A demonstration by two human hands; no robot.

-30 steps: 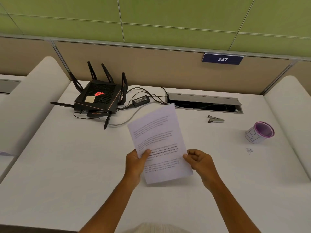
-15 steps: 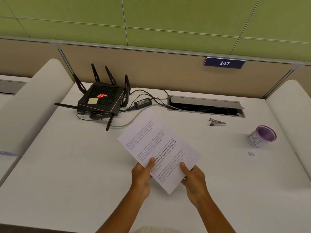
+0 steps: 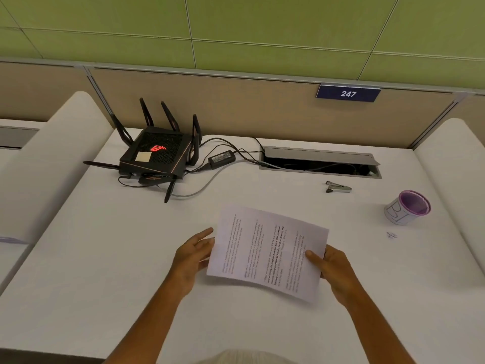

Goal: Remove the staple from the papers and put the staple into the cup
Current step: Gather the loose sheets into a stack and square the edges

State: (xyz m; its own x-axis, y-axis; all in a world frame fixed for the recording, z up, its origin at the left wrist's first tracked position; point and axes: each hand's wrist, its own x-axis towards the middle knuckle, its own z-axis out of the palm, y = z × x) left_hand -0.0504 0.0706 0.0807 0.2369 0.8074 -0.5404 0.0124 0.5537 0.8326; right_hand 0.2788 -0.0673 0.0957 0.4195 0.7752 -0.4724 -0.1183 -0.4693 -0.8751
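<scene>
The printed papers (image 3: 267,252) are turned sideways, just above the white desk in front of me. My right hand (image 3: 333,269) pinches their right edge, thumb on top. At the left edge, my left hand (image 3: 194,254) has its fingers spread and partly under the sheets. I cannot make out the staple in the papers. A metal staple remover (image 3: 338,187) lies on the desk at the back right. Further right stands the white cup (image 3: 406,207) with a purple rim, marked "B1".
A black router (image 3: 157,156) with antennas, its power brick (image 3: 221,158) and cables sit at the back left. An open cable tray (image 3: 320,164) is set into the desk behind the staple remover. A small bent bit of metal (image 3: 391,235) lies near the cup. Padded dividers flank the desk.
The papers have been rotated clockwise from upright to sideways and lowered toward the desk. My left thumb has come off the sheet's top and that hand now has its fingers spread.
</scene>
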